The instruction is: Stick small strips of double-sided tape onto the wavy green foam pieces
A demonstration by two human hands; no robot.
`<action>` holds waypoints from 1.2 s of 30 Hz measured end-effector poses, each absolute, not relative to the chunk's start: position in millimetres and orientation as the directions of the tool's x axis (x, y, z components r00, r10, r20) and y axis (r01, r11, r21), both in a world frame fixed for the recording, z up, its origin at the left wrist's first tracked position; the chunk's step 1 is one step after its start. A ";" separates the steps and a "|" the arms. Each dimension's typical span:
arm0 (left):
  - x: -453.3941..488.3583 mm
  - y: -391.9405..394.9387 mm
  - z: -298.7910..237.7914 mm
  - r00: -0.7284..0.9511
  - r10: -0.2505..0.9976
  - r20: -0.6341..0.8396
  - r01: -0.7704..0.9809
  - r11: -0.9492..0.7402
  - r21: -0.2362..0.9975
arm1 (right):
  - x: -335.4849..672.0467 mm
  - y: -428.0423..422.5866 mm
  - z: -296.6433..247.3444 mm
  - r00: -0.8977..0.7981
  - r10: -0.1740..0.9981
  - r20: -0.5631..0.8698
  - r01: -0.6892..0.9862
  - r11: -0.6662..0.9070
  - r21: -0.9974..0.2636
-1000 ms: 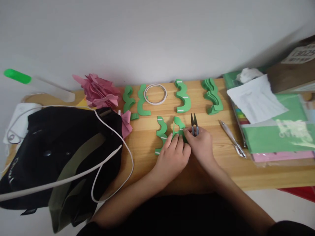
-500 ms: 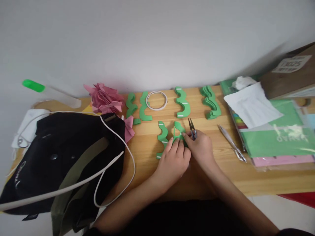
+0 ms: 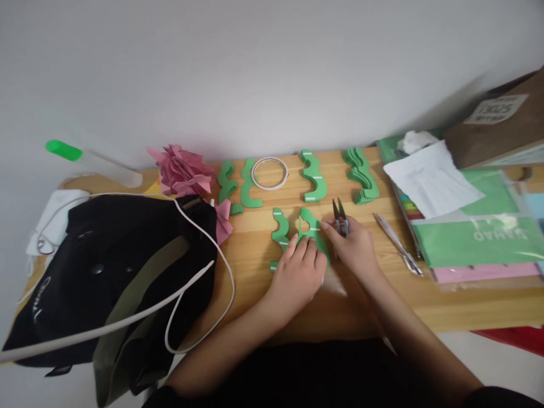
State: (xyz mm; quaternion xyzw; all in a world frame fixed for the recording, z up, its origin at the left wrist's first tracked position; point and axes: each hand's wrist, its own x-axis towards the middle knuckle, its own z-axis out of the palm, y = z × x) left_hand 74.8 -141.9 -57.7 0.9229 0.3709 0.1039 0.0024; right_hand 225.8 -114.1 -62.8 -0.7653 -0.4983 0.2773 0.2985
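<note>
My left hand point(image 3: 300, 266) presses its fingers down on a green wavy paper cutout point(image 3: 309, 218), holding it against the table and covering its lower part. My right hand point(image 3: 355, 243) is closed around small thread snips point(image 3: 339, 212), whose pointed blades stand slightly apart and aim toward the wall. The right thumb and forefinger are just right of the cutout. White strips show on this cutout and on another green cutout point(image 3: 280, 229) to its left. A roll of thin tape point(image 3: 285, 180) overlaps a green piece farther back.
Stacked green cutouts point(image 3: 362, 178) lie at the back. To the right are a craft knife point(image 3: 395, 241), packaged paper point(image 3: 476, 238) and a brown box point(image 3: 501, 130). A black bag point(image 3: 148, 283), white cable point(image 3: 232, 283) and pink paper flower point(image 3: 182, 170) occupy the left.
My right hand has shifted right, away from the cutout, with the snips still in it and turned more upright in view. My left hand stays on the cutout.
</note>
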 end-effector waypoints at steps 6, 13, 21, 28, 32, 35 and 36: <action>73.0 -139.8 -57.0 0.706 0.675 0.214 0.675 -0.733 0.086 | 243.3 -144.6 -72.7 0.000 0.983 0.185 0.840 0.100 -0.533; 74.3 -141.0 -58.6 0.698 0.685 0.211 0.685 -0.724 0.084 | 244.2 -149.6 -75.3 -0.186 0.948 0.258 0.895 0.272 -0.354; 73.9 -140.3 -58.5 0.700 0.683 0.208 0.680 -0.727 0.095 | 242.0 -141.6 -69.4 -0.245 0.964 0.105 0.898 0.266 -0.351; 74.3 -139.1 -55.1 0.714 0.687 0.134 0.675 -0.727 0.126 | 236.0 -135.2 -61.9 -0.266 0.961 -0.069 0.932 0.238 -0.273; 72.3 -139.5 -56.2 0.716 0.675 0.174 0.666 -0.737 0.116 | 236.1 -136.0 -60.5 -0.181 0.982 -0.056 0.867 0.133 -0.481; 70.9 -139.0 -56.1 0.721 0.665 0.198 0.657 -0.746 0.113 | 241.6 -138.7 -58.7 0.068 0.998 -0.010 0.699 -0.055 -0.713; 70.6 -138.6 -55.7 0.720 0.666 0.195 0.658 -0.745 0.112 | 244.6 -140.2 -57.7 0.162 0.986 -0.027 0.648 -0.127 -0.751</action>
